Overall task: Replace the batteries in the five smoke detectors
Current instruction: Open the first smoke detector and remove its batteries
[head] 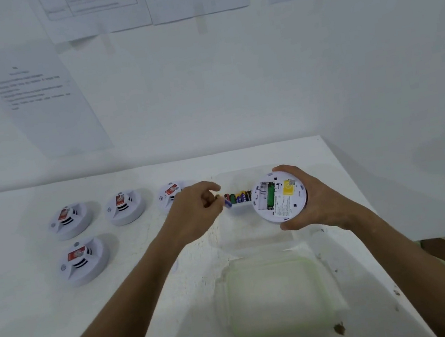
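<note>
Broadly, a white table (51, 323) fills the lower field, set against a white wall (233, 94) bearing taped printed sheets (42, 108). Near the front edge lies a clear plastic container lid (279, 304) with a greenish rim; behind it sits the clear container (235, 241), holding a row of AA batteries (238, 197) in mixed colours at its far side. Four white smoke detectors rest face up at the left: three in a back row (69, 220), (126, 206), (169, 195), the last partly hidden by the left hand, and one nearer (82, 261). The fifth smoke detector (279, 196) is held above the container, underside toward the camera, by the right hand (311, 198), fingers curled round its rim. Its open compartment shows one green battery (270, 195) seated beside a vacant slot. The left hand (193, 216) is curled, its fingertips pinching a blue battery (228, 202) just left of the detector.
</note>
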Demonstrator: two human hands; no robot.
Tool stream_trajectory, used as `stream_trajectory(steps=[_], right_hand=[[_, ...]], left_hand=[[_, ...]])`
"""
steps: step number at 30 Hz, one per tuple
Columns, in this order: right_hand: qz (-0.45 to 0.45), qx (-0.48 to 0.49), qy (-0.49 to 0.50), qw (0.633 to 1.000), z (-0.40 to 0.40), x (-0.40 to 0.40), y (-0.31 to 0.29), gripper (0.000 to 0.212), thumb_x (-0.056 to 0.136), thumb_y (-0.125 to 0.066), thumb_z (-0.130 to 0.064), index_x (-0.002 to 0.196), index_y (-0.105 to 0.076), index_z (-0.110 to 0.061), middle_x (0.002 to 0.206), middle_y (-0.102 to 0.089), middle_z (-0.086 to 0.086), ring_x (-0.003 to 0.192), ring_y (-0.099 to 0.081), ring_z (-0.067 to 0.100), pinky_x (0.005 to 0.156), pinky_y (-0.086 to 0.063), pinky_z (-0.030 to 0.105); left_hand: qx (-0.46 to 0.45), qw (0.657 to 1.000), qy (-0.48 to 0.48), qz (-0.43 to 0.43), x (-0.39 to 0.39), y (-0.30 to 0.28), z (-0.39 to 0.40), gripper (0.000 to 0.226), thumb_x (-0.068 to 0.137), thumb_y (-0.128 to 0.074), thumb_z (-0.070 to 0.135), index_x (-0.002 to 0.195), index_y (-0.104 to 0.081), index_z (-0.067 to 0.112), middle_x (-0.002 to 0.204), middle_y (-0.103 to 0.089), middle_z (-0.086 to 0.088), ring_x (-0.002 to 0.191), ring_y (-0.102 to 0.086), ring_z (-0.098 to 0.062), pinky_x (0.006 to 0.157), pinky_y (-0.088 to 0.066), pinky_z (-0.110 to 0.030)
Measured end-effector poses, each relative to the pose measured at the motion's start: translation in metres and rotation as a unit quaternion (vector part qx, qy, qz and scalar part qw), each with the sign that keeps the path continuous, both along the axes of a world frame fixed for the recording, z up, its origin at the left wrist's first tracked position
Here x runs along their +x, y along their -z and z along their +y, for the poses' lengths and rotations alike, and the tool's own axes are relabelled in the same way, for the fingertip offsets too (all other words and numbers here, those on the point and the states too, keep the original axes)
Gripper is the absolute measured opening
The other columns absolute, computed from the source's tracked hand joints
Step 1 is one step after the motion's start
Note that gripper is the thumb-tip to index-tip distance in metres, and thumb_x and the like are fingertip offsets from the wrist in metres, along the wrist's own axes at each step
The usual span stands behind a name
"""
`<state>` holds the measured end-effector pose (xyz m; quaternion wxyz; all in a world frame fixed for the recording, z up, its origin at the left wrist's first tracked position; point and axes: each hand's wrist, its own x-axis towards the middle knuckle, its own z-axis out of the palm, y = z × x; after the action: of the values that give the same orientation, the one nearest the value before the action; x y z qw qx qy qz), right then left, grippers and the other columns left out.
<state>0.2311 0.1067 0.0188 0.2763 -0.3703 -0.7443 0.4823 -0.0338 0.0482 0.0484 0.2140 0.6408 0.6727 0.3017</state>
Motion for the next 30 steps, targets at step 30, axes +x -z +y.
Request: stream_trajectory(steps=[30], right_hand=[[-0.027,-0.020,-0.012,0.999,-0.006,0.002,0.006,0.099,0.052,-0.092,-0.009,0.134,-0.043,-0.034,0.123,-0.055,-0.019,0.114,-0.055,0.000,0.087,-0.054,0.020]], left_hand=[[-0.146,0.981,0.016,0.126,0.013,0.044,0.029,0.020,0.085,-0.066,0.016,0.102,-0.076,0.017,0.119,-0.066,-0.006,0.079,-0.069,-0.022,0.077,-0.058,-0.032]])
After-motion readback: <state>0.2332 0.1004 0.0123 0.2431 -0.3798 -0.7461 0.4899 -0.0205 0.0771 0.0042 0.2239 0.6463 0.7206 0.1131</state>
